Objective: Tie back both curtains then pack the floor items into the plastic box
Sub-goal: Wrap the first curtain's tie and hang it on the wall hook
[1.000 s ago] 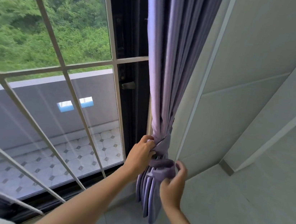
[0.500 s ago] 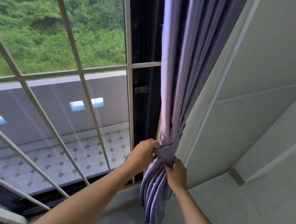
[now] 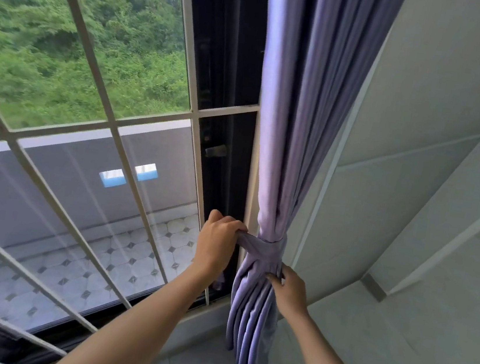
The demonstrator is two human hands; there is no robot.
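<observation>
A purple curtain (image 3: pixel 294 128) hangs gathered into a narrow bundle beside the window's right edge. A purple tie-back band (image 3: pixel 269 248) wraps around it low down. My left hand (image 3: pixel 216 244) is shut on the band's free end and holds it out to the left of the bundle. My right hand (image 3: pixel 289 286) grips the curtain folds just below the band, on the bundle's right side. The curtain's lower folds (image 3: pixel 249 335) hang loose above the floor. No plastic box or floor items are in view.
A large window with a white grille (image 3: pixel 111 128) fills the left side, with a dark frame (image 3: pixel 223 88) next to the curtain. A pale wall (image 3: pixel 420 144) and its corner stand right of the curtain. Pale floor tiles (image 3: pixel 408 356) lie below.
My left hand has drawn the band's end out to the left, away from the bundle. My right hand has dropped from the band to the folds below it. The view has moved closer.
</observation>
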